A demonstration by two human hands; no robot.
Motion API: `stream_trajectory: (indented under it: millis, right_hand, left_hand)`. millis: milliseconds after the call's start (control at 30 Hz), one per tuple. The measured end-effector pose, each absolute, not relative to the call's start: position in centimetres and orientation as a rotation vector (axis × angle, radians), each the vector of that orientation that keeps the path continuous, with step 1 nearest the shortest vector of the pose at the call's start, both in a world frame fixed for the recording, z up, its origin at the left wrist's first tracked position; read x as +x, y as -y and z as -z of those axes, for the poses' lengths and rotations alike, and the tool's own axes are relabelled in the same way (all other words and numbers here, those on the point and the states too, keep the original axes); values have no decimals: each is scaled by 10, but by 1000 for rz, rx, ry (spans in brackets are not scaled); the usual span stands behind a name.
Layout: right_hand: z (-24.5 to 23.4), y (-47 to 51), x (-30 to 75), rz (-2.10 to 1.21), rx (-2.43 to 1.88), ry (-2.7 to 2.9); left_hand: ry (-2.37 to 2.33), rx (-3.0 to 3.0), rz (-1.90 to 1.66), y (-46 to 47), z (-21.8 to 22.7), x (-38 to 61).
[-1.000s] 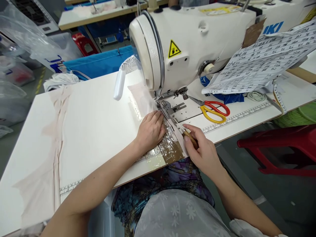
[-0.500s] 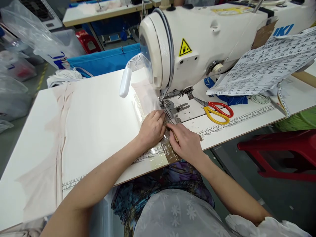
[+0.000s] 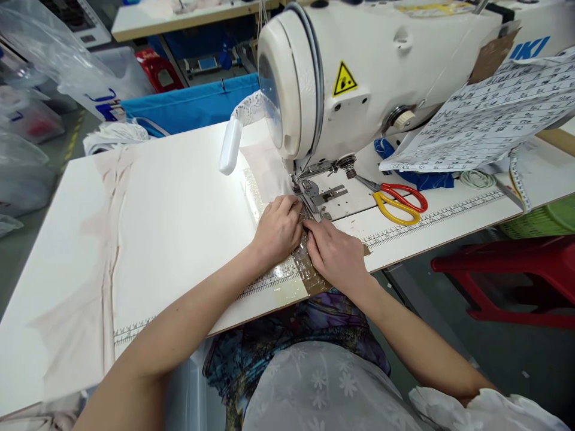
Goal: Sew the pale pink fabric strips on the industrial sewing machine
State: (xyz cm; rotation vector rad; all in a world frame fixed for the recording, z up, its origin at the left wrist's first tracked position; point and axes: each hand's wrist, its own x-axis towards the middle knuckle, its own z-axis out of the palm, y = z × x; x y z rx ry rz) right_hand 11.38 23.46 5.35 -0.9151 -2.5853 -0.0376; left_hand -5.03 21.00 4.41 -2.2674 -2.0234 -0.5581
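Observation:
Close to the needle and presser foot (image 3: 309, 194) of a white sewing machine (image 3: 372, 78), both my hands work side by side. My left hand (image 3: 279, 230) is closed, fingers curled together at the near edge of a pale pink fabric piece (image 3: 267, 170) that runs back beside the foot. My right hand (image 3: 336, 254) pinches with thumb and forefinger just in front of the foot; what lies between them is too small to make out. Beneath the hands, shiny clear tape covers a brown patch (image 3: 314, 278) on the table. The fabric's front end is hidden by my fingers.
Red-and-yellow-handled scissors (image 3: 399, 203) lie right of the needle plate. More pale pink fabric (image 3: 85, 299) drapes over the table's left side. A printed sheet (image 3: 489, 120), a tape measure (image 3: 518, 182) and a cord coil (image 3: 477, 179) are at right. A red stool (image 3: 512, 269) stands below.
The view has shifted slightly. A tan sliver seen by my right thumb earlier no longer shows. Both hands stay close to the presser foot.

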Motion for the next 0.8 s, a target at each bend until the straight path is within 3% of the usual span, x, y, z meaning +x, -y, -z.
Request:
stream_trajectory:
  millis: [300, 567, 800]
  right_hand:
    - [-56, -230, 99, 139, -1075, 2642]
    - [-51, -225, 122, 131, -845, 2565]
    - [-41, -229, 129, 68, -599, 2383]
  left_hand:
    - [2073, -2241, 591, -216, -47, -60]
    - [2152, -2183, 612, -207, -60, -64]
    - [2291, -2174, 272, -129, -86, -125]
